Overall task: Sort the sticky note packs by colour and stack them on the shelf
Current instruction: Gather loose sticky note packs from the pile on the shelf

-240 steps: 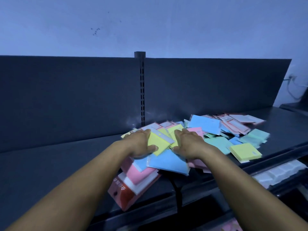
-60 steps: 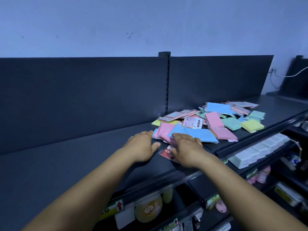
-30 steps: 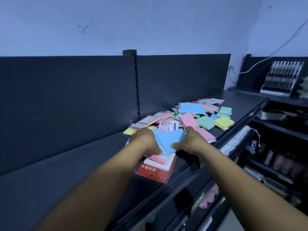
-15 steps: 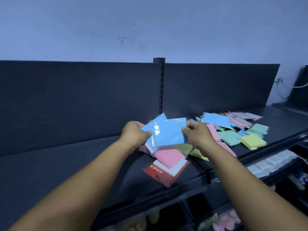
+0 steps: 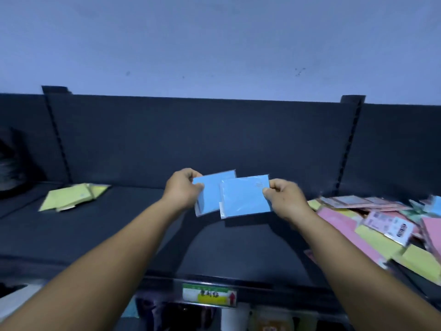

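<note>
Two blue sticky note packs held in air above dark shelf (image 5: 100, 237), mid-frame, edges overlapping. Left blue pack (image 5: 211, 193) pinched at left edge by left hand (image 5: 182, 188); right blue pack (image 5: 245, 199) pinched at right edge by right hand (image 5: 285, 201), thumb on top. Yellow packs (image 5: 71, 197) lie far left on shelf. Mixed pile (image 5: 381, 230) of pink, yellow, green packs at right. Dark back panel (image 5: 202, 137), pale wall (image 5: 214, 44) above. Price label (image 5: 209, 295) on shelf front edge. Both forearms extended forward.
</note>
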{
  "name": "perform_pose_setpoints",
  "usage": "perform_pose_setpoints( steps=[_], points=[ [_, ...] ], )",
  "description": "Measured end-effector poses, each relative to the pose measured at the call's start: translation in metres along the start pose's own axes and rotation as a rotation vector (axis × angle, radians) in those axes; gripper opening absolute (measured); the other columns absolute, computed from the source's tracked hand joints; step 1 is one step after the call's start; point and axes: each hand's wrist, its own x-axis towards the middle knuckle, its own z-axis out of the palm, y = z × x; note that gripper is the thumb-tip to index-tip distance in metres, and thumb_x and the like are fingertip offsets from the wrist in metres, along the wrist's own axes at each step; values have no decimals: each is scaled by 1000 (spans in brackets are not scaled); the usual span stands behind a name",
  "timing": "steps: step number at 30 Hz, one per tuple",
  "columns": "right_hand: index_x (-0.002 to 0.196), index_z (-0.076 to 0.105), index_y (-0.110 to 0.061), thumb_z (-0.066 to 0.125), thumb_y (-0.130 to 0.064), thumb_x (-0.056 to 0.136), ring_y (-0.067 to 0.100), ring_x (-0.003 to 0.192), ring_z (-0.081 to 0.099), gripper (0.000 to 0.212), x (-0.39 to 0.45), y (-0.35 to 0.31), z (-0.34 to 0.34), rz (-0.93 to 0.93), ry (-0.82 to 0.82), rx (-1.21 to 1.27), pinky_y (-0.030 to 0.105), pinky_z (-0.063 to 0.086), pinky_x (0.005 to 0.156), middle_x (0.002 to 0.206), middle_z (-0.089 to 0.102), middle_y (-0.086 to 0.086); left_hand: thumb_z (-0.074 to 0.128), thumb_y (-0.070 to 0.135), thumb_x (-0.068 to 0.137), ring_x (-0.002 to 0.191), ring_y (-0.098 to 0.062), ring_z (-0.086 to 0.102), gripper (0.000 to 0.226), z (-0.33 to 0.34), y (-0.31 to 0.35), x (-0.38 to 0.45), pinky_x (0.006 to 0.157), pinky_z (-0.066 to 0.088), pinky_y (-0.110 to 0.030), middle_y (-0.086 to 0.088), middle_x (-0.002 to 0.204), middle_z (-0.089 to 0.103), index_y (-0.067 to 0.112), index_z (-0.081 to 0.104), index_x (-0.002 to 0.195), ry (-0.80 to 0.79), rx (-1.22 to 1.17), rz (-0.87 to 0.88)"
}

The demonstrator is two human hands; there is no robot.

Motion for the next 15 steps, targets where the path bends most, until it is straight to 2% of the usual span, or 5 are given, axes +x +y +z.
perform_pose_setpoints(
  steps=[3,6,10,15],
  points=[
    [91,66,-7,51,-15,89,18,68,49,17,4,-19,41,-18,-51,-3,30,39,64,77,61,4,55,9,84,78,-21,61,14,-39,-22,7,69,50,-34,-5,91,68,21,60,78,48,34,-23],
    [91,66,-8,50,-15,89,18,66,48,18,7,-37,82,-29,-81,-16,29,38,63,75,60,3,53,8,84,76,-19,59,17,-74,-44,19,69,48,-31,-1,86,67,22,59,77,68,70,-27],
    [88,61,0,49,-13,89,18,62,41,18,11,-61,136,-43,-101,-40,28,32,58,69,52,3,46,5,87,75,-18,58,21,-116,-71,39,69,47,-29,3,83,65,20,61,80,65,124,-40],
    [76,55,-10,49,-12,88,19,63,40,14,21,-83,200,-2,-115,-33,28,31,58,70,50,4,44,6,89,78,-18,59,24,-156,-106,72,69,46,-28,0,89,67,19,63,82,32,150,-75]
  ],
)
